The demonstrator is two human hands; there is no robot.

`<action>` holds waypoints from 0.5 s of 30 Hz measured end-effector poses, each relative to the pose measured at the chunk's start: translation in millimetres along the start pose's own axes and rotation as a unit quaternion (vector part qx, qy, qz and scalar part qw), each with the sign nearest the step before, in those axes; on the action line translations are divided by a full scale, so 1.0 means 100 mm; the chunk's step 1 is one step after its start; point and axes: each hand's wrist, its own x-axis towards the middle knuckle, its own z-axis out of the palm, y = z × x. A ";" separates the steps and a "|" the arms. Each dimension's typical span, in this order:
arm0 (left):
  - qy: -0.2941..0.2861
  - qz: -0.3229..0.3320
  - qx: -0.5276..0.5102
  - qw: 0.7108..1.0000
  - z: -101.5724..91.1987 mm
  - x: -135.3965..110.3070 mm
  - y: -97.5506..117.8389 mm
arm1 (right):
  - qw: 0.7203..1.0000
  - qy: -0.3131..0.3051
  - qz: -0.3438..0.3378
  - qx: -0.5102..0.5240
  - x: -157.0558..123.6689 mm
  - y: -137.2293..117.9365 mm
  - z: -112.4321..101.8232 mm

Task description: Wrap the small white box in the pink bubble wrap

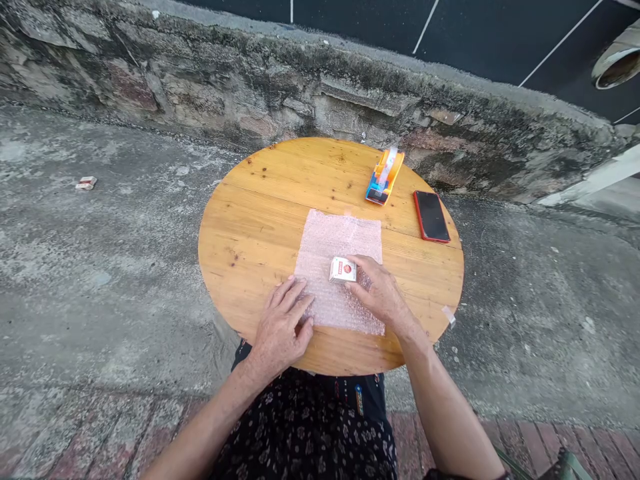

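Note:
A sheet of pinkish bubble wrap [325, 240] lies flat on the round wooden table [240, 233]. On its middle is a small white box [343, 270] with red print on top. My right hand [383, 293] grips this box at its right end, between thumb and fingers. At the lower left edge of the wrap, my left hand [285, 327] rests flat with its fingers stretched out, partly on the table and touching the sheet. I cannot tell what is inside the box.
An orange and blue tape dispenser [385, 177] stands toward the table's far side. To its right lies a phone [431, 217] with a red case. A strip of clear tape [449, 316] hangs off the right edge. Behind runs a stone wall [240, 93]; a small crumpled packet [86, 183] is on the ground.

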 end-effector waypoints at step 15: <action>-0.004 0.000 0.006 1.000 0.00 0.00 0.00 | 1.000 0.004 0.001 -0.001 0.00 0.00 0.00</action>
